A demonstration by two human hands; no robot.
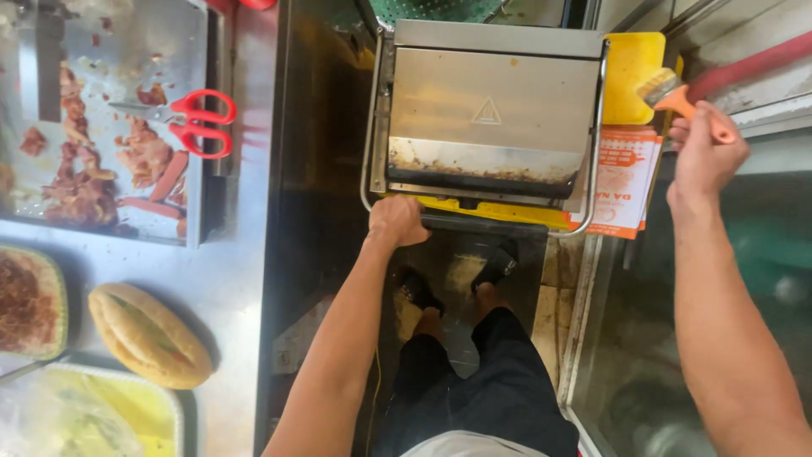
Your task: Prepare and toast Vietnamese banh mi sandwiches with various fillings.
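Press (495,110) sits shut ahead by the tabletop (228,279); left hand (396,222) fisted on its handle (482,222), right hand (704,152) gripping a brush (677,95). Brushing step looks close; lifting the lid likely needs a firm pull.

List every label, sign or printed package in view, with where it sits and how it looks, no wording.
Warning sign: small outlined triangle on the steel lid of the grill press.
Printed paper bags: orange-and-white stack right of the press, under the yellow board, near the right hand.
No screens.
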